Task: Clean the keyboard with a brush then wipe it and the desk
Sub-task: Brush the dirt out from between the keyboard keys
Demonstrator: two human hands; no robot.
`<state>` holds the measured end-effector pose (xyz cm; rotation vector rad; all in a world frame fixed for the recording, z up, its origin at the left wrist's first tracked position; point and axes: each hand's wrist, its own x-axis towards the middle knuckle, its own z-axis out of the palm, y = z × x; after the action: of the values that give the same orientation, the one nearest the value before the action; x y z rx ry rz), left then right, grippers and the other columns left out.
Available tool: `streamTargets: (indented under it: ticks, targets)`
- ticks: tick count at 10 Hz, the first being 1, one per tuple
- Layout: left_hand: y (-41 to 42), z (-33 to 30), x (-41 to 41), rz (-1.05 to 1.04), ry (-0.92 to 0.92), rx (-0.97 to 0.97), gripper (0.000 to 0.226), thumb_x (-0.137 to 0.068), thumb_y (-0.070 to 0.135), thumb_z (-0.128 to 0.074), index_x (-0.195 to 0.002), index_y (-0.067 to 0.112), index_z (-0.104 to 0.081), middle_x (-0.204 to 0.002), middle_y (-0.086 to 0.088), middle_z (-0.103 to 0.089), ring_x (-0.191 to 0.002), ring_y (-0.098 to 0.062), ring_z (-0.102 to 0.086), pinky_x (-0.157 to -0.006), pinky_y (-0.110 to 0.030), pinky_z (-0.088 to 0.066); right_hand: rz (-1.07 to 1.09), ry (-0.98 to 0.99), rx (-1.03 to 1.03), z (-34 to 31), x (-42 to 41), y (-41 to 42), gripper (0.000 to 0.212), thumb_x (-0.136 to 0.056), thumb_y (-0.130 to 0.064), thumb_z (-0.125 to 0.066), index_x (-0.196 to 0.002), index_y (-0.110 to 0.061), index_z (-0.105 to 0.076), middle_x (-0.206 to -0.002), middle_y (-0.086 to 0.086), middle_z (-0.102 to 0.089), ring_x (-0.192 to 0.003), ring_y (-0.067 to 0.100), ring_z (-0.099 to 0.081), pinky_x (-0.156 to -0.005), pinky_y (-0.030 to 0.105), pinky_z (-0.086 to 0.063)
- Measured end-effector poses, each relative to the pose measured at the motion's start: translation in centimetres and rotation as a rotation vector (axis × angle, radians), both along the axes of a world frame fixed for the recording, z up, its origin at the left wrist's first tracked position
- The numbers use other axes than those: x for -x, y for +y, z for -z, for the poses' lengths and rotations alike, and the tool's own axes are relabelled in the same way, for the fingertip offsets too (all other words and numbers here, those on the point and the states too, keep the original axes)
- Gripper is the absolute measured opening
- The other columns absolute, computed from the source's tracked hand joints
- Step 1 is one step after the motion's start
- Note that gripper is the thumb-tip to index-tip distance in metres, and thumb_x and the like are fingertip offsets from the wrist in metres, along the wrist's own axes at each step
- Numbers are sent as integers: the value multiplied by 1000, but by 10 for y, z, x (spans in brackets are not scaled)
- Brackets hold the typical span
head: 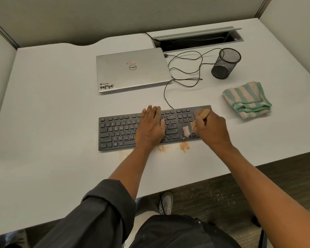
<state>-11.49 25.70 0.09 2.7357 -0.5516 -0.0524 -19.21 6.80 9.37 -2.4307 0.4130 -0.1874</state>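
A black keyboard [118, 129] lies on the white desk [52, 104]. My left hand [150, 126] presses flat on its middle keys, fingers straight. My right hand [211, 129] grips a small wooden-handled brush [201, 115], whose pale bristles touch the keys at the keyboard's right end. The brush is blurred. Orange-brown crumbs [184, 146] lie on the desk just in front of the keyboard, in two small heaps and a fainter smear to the left. A folded green and pink striped cloth [247, 99] lies to the right of the keyboard.
A shut silver laptop [132, 70] lies behind the keyboard, with a black cable [184, 72] looping beside it. A black mesh pen cup [225, 63] stands at the back right. An open cable tray [197, 40] is set in the desk's rear. Partition walls enclose the desk.
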Motion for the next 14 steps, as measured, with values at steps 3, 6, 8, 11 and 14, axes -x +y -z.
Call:
streamTargets:
  ticks: [3, 6, 8, 11, 14]
  targets:
    - [0, 0, -1, -1, 0, -12, 60, -106, 35, -27, -159, 6, -23, -163, -16, -28, -155, -28, -14, -128, -41, -3, -23, -76, -147, -11, -13, 18, 17, -96, -12, -49, -91, -12, -65, -80, 1, -70, -77, 16, -68, -65, 30, -56]
    - [0, 2, -2, -3, -6, -7, 59, -106, 34, -28, -158, 6, -25, -162, -16, -31, -155, -28, -15, -128, -41, -4, -89, 124, -245, -12, -20, 16, 15, -91, -21, -53, -87, -19, -67, -72, -1, -73, -66, 12, -70, -64, 37, -59]
    - [0, 3, -2, 1, -5, 6, 60, -106, 34, -29, -158, 5, -25, -162, -15, -30, -155, -28, -15, -128, -41, -3, 3, 76, -27, -10, -15, 10, 6, -87, -16, -58, -85, -15, -63, -75, 0, -68, -72, 20, -66, -61, 34, -53]
    - [0, 2, -1, 3, -20, 0, 59, -106, 34, -30, -157, 5, -26, -161, -16, -32, -154, -29, -17, -128, -41, -3, -45, 127, -201, -3, 3, 22, 8, -88, -13, -57, -83, -14, -63, -68, -2, -70, -64, 13, -67, -56, 28, -46]
    - [0, 2, -1, -4, -4, -5, 59, -106, 34, -29, -158, 6, -25, -163, -16, -30, -155, -28, -15, -128, -40, -2, 1, 201, -392, -7, 12, 16, 13, -90, -11, -53, -89, -19, -64, -70, 0, -74, -68, 20, -70, -59, 37, -58]
